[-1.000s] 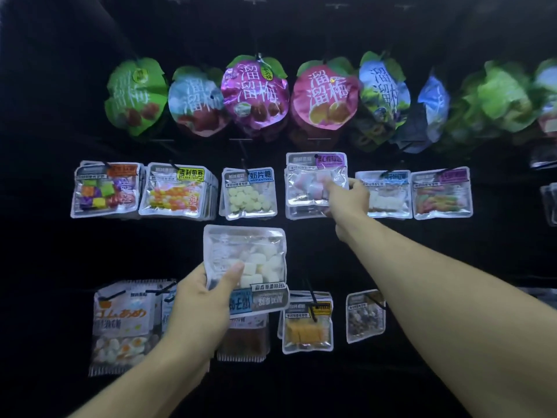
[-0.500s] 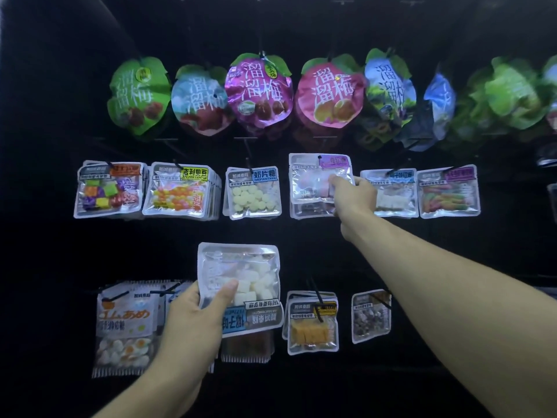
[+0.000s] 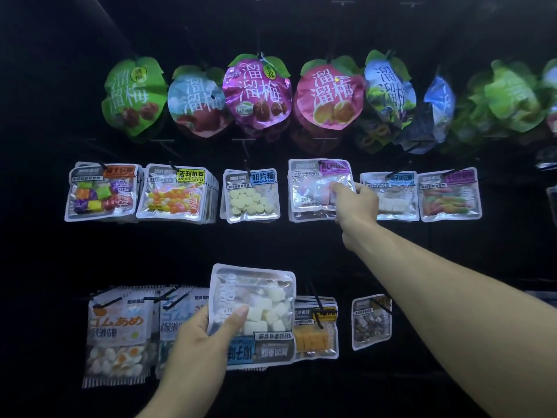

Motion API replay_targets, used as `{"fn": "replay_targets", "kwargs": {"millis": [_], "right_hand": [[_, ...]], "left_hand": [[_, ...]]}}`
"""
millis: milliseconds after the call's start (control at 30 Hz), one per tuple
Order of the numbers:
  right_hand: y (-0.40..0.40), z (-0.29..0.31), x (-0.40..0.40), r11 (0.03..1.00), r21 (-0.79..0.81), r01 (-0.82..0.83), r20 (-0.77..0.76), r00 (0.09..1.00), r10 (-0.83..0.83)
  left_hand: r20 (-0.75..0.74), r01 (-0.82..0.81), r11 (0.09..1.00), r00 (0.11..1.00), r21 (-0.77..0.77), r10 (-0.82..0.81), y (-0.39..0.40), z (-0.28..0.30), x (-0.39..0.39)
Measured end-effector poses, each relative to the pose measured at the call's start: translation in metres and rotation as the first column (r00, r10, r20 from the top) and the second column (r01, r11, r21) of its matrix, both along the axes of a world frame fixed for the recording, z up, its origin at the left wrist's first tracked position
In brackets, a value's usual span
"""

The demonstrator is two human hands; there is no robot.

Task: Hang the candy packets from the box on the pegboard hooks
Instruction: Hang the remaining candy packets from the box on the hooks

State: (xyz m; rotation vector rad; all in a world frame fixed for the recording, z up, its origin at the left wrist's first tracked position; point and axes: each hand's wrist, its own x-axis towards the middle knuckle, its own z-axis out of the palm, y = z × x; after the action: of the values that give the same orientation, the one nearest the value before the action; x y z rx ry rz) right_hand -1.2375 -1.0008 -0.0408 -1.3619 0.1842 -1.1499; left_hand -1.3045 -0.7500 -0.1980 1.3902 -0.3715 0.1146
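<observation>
The left hand (image 3: 202, 333) has lowered its upside-down white-cube packet (image 3: 253, 315), thumb clamped across it; the right hand (image 3: 355, 203) still pinches the hooked pink packet (image 3: 316, 188).

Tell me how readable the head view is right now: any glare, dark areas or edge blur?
Head view: pegboard nearly black; glare washes out the purple-labelled packet that the right hand pinches; far-right bags blurred and bowed; the white-cube packet in the left hand is sharp.
</observation>
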Motion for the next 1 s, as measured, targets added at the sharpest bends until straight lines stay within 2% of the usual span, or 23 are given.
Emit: {"fn": "replay_targets", "kwargs": {"millis": [200,367,567,633,700,767,800,833,867,933,1000], "right_hand": [[-0.004,0.004,0.007,1.000,-0.001,-0.005,-0.063,0.998,0.005],[-0.008,0.008,0.016,0.991,-0.104,0.089,-0.156,0.982,-0.104],[-0.014,-0.001,0.030,0.981,-0.117,0.157,-0.241,0.954,-0.181],[-0.012,-0.010,0.028,0.958,-0.163,0.236,-0.247,0.930,-0.271],[-0.007,-0.020,0.014,0.883,-0.309,0.352,-0.193,0.886,-0.421],[0.005,-0.032,-0.003,0.773,-0.469,0.427,0.050,0.887,-0.460],[0.013,-0.037,-0.012,0.735,-0.543,0.406,0.162,0.910,-0.382],[0.022,-0.043,-0.021,0.711,-0.624,0.324,0.195,0.946,-0.260],[0.032,-0.049,-0.030,0.671,-0.718,0.187,0.139,0.982,-0.125],[0.053,-0.059,-0.049,0.485,-0.862,-0.149,-0.141,0.989,0.053],[0.071,-0.062,-0.065,0.286,-0.860,-0.423,-0.426,0.903,0.056]], "left_hand": [[-0.066,0.065,0.998,0.996,0.008,-0.064,-0.004,-0.005,0.005],[-0.087,0.101,0.990,0.992,0.099,-0.093,0.000,-0.006,0.004],[-0.010,0.051,0.979,0.999,0.200,-0.049,0.011,-0.010,0.001],[0.014,0.039,0.972,0.999,0.234,-0.043,0.014,-0.011,0.002],[0.016,0.046,0.967,0.999,0.251,-0.052,0.015,-0.012,0.002],[0.019,0.044,0.968,0.999,0.246,-0.051,0.014,-0.011,-0.001],[0.030,0.032,0.970,0.999,0.243,-0.040,0.013,-0.011,-0.002],[0.048,0.010,0.968,0.999,0.253,-0.023,0.011,-0.010,-0.003],[0.070,-0.011,0.963,0.997,0.269,-0.008,0.010,-0.009,-0.004],[0.108,-0.018,0.955,0.994,0.297,-0.015,0.009,-0.005,-0.004],[0.153,-0.019,0.935,0.988,0.354,-0.038,0.009,0.002,-0.001]]}}
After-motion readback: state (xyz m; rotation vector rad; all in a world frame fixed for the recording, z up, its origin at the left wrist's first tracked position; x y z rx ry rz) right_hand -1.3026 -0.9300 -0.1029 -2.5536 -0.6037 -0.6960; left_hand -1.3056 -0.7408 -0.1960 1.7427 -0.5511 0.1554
